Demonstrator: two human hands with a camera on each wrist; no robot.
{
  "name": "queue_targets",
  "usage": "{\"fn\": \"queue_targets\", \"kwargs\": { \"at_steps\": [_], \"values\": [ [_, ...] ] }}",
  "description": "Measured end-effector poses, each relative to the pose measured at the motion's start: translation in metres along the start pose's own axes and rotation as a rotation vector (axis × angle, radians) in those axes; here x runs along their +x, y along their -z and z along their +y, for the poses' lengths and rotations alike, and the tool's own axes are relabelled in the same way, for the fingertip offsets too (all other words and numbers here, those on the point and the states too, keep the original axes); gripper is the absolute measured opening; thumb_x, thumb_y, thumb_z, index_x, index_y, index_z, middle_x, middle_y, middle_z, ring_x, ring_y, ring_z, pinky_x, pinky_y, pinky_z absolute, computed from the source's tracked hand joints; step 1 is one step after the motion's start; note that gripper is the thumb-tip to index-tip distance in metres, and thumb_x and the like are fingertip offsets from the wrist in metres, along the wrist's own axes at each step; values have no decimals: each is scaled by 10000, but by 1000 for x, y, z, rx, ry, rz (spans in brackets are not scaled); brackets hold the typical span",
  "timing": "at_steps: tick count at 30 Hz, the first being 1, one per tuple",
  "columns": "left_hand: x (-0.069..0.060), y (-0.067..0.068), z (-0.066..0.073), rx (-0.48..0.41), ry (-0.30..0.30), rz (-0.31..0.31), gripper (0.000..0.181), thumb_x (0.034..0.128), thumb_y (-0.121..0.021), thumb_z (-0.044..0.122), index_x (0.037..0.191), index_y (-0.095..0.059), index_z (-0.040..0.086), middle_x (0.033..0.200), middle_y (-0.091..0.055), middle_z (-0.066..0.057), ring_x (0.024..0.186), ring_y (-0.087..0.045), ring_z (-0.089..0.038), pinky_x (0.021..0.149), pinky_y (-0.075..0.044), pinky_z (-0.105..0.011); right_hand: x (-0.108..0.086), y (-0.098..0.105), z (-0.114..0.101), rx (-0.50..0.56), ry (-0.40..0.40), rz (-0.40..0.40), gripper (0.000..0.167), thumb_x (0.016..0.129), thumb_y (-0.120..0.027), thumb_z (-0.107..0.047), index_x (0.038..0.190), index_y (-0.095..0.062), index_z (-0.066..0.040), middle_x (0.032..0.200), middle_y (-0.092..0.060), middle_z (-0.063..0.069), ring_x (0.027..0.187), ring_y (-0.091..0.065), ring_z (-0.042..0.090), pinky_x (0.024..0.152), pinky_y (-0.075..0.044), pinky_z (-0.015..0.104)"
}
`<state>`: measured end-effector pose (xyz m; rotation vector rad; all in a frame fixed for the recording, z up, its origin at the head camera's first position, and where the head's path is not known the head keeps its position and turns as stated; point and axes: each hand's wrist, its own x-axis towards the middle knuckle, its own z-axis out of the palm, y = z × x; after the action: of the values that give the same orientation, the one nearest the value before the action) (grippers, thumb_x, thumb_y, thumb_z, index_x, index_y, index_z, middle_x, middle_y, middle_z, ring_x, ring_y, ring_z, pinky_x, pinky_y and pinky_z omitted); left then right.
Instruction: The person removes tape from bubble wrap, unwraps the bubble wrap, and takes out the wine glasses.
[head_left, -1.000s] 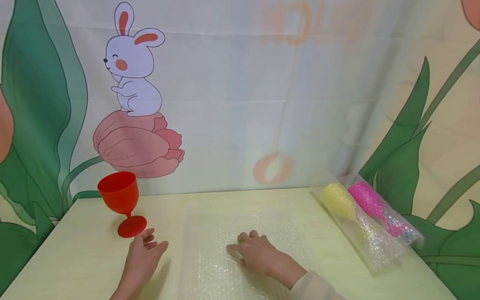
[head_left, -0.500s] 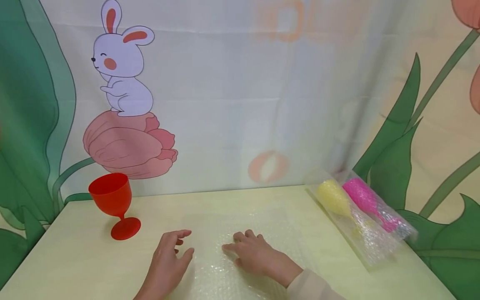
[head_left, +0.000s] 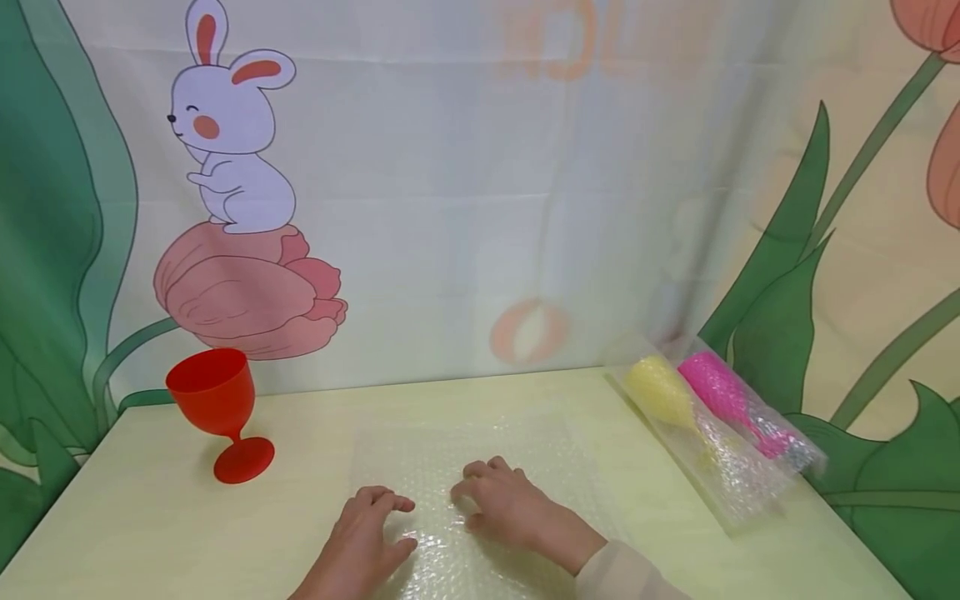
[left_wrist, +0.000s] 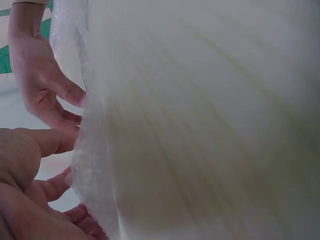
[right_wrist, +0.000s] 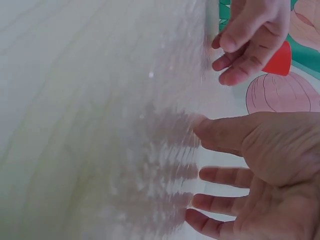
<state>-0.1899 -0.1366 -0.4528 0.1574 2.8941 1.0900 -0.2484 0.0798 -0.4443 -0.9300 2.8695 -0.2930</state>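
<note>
So on the far left of the desk there's a red goblet standing on its foot. Next, the left hand, thumb well apart from loosely bent fingers, gripping nothing, at the left side of a flat bubble wrap sheet. The right hand rests fingertips on that sheet, fingers spread, nothing gripped. Then a yellow goblet and a pink one, both bubble-wrapped, lying side by side.
</note>
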Motion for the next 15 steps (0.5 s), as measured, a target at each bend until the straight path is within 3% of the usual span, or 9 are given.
{"fn": "queue_targets", "kwargs": {
  "at_steps": [9,15],
  "values": [
    [5,-1,6,58,-18,-123,400,782,-887,128,1144,-717,113,1306,-545,-172,1213,-463,-395,1026,-432,-617,-8,1,19,181,22,43,287,847,-851,-221,1113,-768,-152,1310,-620,92,1246,-512,290,1009,-458,558],
    [6,0,7,126,-54,-142,503,755,-894,115,1220,-703,93,1252,-549,-140,1182,-461,-379,1008,-428,-614,-15,2,25,180,28,51,333,847,-852,-248,1150,-760,-144,1334,-605,114,1255,-484,306,1067,-406,493]
  ]
}}
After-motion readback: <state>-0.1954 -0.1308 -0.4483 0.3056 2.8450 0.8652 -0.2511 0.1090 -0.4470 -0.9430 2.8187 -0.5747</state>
